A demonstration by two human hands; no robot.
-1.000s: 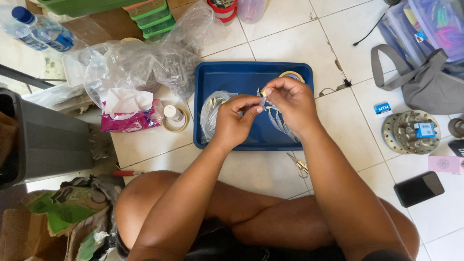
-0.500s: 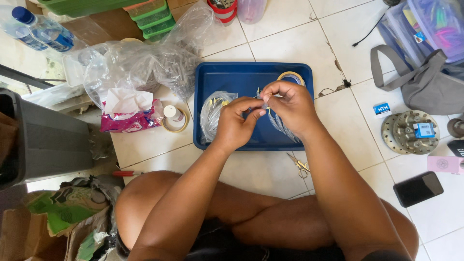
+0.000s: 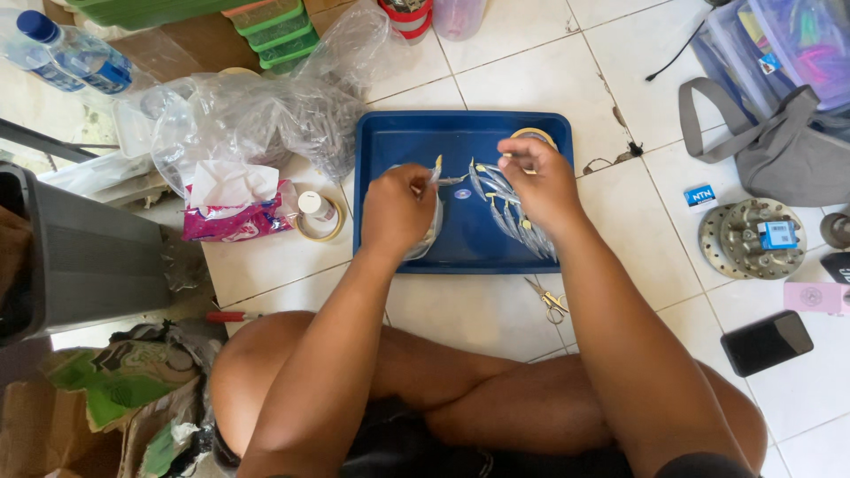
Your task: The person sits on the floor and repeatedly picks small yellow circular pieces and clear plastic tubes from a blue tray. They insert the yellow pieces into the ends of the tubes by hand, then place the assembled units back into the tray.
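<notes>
Fishing lures [image 3: 509,205], small, slim and silvery, hang in a bunch over the right half of the blue tray [image 3: 398,142], trailing toward its near right corner.

Head view, looking down on a person seated cross-legged on the tiled floor:
- Right hand [image 3: 536,181]: fingers pinched shut at the top of the bunch, above the tray's far right area. Lures dangle below the hand.
- Left hand [image 3: 398,211]: closed around one single lure [image 3: 436,170] with a yellowish tip, held upright over the tray's middle. A clear plastic bag [image 3: 431,232] sits partly under this hand; I cannot tell whether the hand grips it.
- The two hands are apart, with open tray between them.
- Tape roll [image 3: 534,134]: at the tray's far right corner, partly hidden behind the right hand.
- Small scissors [image 3: 551,299]: on the floor just past the tray's near edge, beside the right forearm.
- Left of the tray: a second tape roll with a small white-capped bottle [image 3: 316,209] standing in it, a pink tissue pack [image 3: 232,205], and a heap of crumpled clear plastic [image 3: 257,115].
- Right of the tray, well apart: grey bag [image 3: 779,159], round metal part [image 3: 753,237], dark phone [image 3: 767,342].
- Far left corner of view: water bottle [image 3: 66,53].
</notes>
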